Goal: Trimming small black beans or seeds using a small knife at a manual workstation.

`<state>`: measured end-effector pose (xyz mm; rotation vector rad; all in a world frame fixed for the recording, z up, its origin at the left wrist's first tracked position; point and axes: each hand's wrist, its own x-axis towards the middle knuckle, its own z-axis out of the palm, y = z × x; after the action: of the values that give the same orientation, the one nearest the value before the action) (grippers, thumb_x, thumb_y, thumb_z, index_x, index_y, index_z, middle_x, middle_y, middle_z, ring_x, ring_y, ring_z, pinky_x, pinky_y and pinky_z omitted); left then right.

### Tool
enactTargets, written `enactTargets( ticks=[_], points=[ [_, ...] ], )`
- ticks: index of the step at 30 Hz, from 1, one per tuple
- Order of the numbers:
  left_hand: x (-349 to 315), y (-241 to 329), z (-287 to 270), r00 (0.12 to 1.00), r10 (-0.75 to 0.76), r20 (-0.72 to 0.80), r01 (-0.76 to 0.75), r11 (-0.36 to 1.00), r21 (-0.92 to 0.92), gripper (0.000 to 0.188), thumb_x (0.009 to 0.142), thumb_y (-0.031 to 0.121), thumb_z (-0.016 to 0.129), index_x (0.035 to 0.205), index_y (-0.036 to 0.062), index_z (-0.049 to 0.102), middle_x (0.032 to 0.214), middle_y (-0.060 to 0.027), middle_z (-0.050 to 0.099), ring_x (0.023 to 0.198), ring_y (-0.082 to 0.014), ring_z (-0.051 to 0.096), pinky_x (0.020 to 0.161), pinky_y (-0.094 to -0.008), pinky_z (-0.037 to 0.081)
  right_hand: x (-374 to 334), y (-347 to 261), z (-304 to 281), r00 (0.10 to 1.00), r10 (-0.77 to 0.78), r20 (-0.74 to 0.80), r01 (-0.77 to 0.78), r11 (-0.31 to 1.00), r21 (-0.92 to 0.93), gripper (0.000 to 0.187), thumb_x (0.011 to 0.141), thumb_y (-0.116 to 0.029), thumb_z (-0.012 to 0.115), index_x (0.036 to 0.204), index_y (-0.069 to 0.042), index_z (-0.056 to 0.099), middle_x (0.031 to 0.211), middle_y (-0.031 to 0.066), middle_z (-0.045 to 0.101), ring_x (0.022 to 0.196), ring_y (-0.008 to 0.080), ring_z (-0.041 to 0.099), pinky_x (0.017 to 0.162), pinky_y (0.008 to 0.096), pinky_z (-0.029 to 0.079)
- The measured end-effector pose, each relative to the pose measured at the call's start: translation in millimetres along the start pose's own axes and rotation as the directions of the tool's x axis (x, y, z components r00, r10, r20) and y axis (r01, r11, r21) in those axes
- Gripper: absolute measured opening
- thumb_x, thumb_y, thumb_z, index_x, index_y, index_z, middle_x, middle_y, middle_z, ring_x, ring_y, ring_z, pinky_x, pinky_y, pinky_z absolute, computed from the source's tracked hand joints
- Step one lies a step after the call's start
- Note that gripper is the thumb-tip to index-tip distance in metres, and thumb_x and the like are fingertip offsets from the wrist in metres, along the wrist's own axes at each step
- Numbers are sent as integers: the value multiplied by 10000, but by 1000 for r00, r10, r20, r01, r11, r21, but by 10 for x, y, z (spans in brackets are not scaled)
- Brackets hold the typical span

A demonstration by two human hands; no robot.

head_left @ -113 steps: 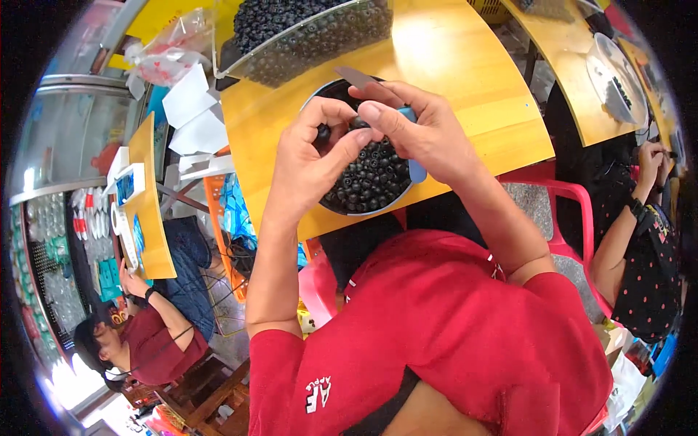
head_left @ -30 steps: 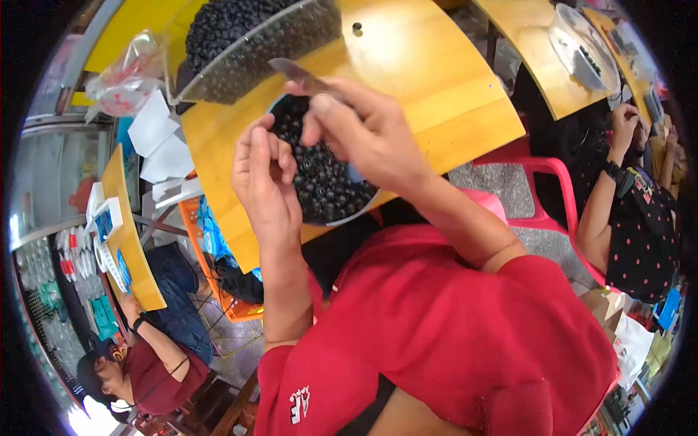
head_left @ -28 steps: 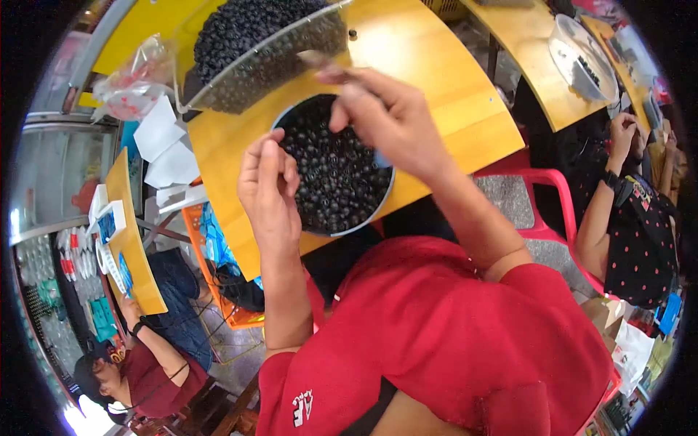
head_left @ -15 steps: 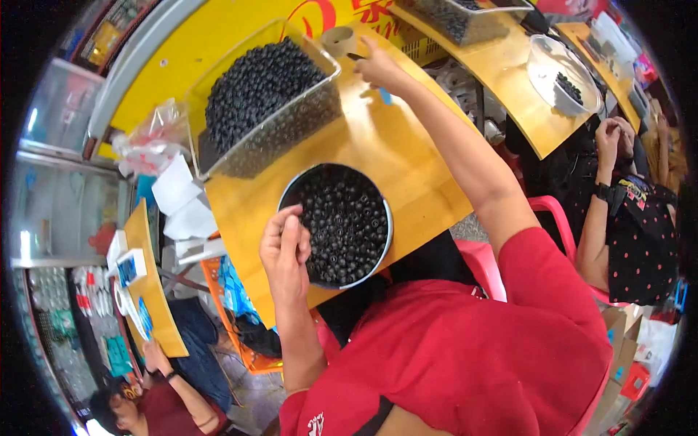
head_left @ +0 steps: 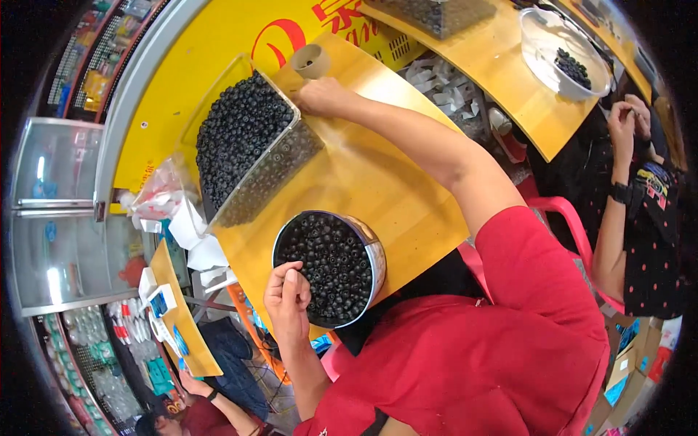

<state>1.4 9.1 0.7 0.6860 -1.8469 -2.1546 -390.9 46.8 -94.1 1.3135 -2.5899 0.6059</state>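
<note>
My left hand (head_left: 289, 294) is raised over the near rim of a round bucket (head_left: 374, 254), its fingers pinched together. Whatever the pinch may hold is too small to make out. Small, dark, round, berry-like pieces (head_left: 331, 265) fill much of the bucket, some with a ring-shaped mark. At the far side of the table, my right hand (head_left: 322, 96) is closed, its fingertips hidden. It is between a small beige cup (head_left: 310, 62) and the corner of a large clear bin (head_left: 280, 156). Similar dark pieces (head_left: 240, 134) are heaped in that bin.
The yellow wooden table (head_left: 407, 189) stands against a yellow panel (head_left: 218, 36). To the right, a co-worker's hands (head_left: 629, 120) are near another table with a clear bowl (head_left: 538, 54). Another person's hand (head_left: 193, 384) is at a small table, lower left. A pink chair (head_left: 571, 218) stands at right.
My view has shifted. My right hand has moved nearer the bin's corner; the dark tip and blue piece seen at it earlier are hidden now. My left hand stays pinched by the bucket, which looks tilted.
</note>
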Motion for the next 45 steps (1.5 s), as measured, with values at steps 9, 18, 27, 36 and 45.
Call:
enactTargets(
  ticks=[9,18,27,36,45],
  points=[
    [-5,53,77,999,-1,-49,0,999,-37,157,927,129,518,995,2,579,625,41,384,528,-42,376,430,-167,250,-374,-62,-173,1000,-2,-25,4,994,108,188,800,-198,557,882,-59,653,795,151,650,759,321,636,637,401,511],
    [79,152,249,983,27,182,-25,1000,-13,194,932,141,498,1020,-23,554,629,30,394,526,-38,339,442,-180,223,-1778,-767,-1546,943,119,-311,130,729,672,343,769,-30,685,1104,-79,635,869,12,600,637,70,472,574,210,370],
    [71,211,338,971,37,236,37,954,-298,233,876,190,620,1027,21,565,685,40,472,532,-24,379,443,-173,256,-2027,-1672,-1603,900,-267,-345,423,729,538,379,710,18,701,1075,-66,642,868,58,578,631,115,501,513,234,379],
    [-54,66,-64,950,24,311,143,852,-503,184,863,181,631,993,62,580,665,54,462,540,-37,393,446,-173,262,-1969,-2071,-1479,826,-423,-374,559,700,443,379,712,7,693,1080,-63,639,894,65,576,696,161,543,563,248,430],
    [-125,53,-65,957,134,256,56,782,-620,159,870,192,626,972,76,589,672,45,478,559,-59,426,464,-183,297,-2103,-2230,-1255,970,-4,-243,197,598,777,244,756,-72,717,998,-81,687,769,14,550,651,96,476,567,222,383]
  ],
)
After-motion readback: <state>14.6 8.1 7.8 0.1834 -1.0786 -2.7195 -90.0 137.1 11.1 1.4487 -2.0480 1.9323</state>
